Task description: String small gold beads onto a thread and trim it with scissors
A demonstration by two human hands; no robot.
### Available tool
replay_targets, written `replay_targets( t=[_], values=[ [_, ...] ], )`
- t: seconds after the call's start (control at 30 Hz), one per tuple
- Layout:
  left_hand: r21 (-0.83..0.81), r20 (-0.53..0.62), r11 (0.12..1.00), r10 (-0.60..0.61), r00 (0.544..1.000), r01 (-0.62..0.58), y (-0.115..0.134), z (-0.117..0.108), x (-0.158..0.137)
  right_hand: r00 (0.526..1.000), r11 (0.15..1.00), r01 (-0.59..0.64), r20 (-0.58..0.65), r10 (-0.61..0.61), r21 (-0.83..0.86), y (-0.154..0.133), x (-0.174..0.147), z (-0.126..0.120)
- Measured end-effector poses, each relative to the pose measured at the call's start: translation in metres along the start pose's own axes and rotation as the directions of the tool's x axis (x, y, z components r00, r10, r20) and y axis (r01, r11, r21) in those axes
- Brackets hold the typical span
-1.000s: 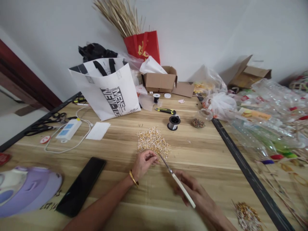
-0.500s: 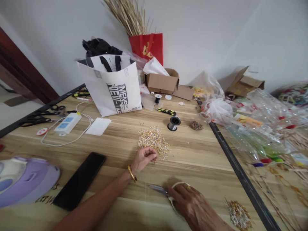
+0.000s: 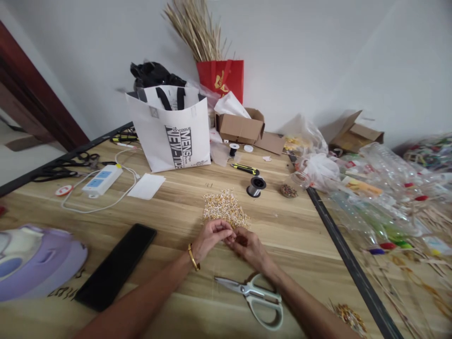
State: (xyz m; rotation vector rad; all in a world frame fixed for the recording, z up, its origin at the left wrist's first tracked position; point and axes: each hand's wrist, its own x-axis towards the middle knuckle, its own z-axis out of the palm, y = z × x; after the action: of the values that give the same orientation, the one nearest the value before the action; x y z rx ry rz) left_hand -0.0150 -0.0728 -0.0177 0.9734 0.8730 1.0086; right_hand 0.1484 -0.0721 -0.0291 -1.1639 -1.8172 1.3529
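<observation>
My left hand [image 3: 213, 238], with a gold bangle at the wrist, is closed in a pinch at the near edge of a pile of small gold and silver pieces [image 3: 224, 205]. My right hand [image 3: 250, 246] meets it there, its fingertips also pinched and touching those of the left. Whatever lies between the fingertips is too small to make out. Below my right hand, scissors with pale green handles [image 3: 263, 301] lie on the wooden table, partly under the forearm. A smaller heap of gold and silver pieces [image 3: 349, 318] shows by my right forearm.
Beyond the pile are a wire spool [image 3: 256, 187], a yellow-black utility knife [image 3: 245, 169] and a jar of small beads [image 3: 290, 189]. A black phone [image 3: 116, 266], a power strip [image 3: 102, 180] and a white bag [image 3: 173, 136] are leftward. Plastic bottles [image 3: 381, 207] crowd the right side.
My right hand has let go of the scissors and moved up and left to my left hand. The scissors now lie on the table. My view has shifted slightly.
</observation>
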Motion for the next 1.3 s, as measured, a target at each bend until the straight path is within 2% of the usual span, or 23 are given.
replay_targets(
  t=[0.07, 0.13, 0.27, 0.53, 0.73, 0.93, 1.3],
  values=[
    [-0.008, -0.010, 1.000, -0.013, 1.000, 0.012, 0.000, -0.001, 0.000, 0.996, 0.988, -0.085, 0.003, 0.085, 0.128, 0.004, 0.003, 0.003],
    [-0.004, -0.025, 1.000, -0.015, 1.000, 0.015, 0.000, -0.003, 0.002, 0.993, 0.971, -0.117, 0.003, 0.119, 0.209, 0.005, 0.002, 0.003],
    [0.011, -0.049, 1.000, -0.012, 0.999, 0.013, -0.001, -0.007, 0.005, 0.996, 0.957, -0.082, -0.009, 0.088, 0.277, 0.004, 0.000, 0.001],
    [0.092, -0.115, 0.996, -0.001, 0.993, 0.011, 0.002, -0.008, 0.008, 0.999, 0.949, -0.014, -0.031, 0.025, 0.316, 0.006, -0.004, 0.002],
    [0.172, -0.100, 0.985, 0.031, 0.994, -0.013, -0.006, -0.009, 0.009, 0.998, 0.936, -0.019, -0.043, 0.036, 0.350, 0.009, -0.004, 0.004],
    [0.212, -0.020, 0.976, 0.058, 0.998, -0.053, -0.019, -0.012, 0.010, 0.998, 0.923, -0.028, -0.047, 0.050, 0.384, 0.008, -0.003, 0.003],
    [0.224, -0.034, 0.973, 0.063, 0.997, -0.054, -0.010, -0.007, 0.008, 0.998, 0.918, 0.019, -0.068, 0.009, 0.396, 0.007, -0.003, 0.001]
  ],
)
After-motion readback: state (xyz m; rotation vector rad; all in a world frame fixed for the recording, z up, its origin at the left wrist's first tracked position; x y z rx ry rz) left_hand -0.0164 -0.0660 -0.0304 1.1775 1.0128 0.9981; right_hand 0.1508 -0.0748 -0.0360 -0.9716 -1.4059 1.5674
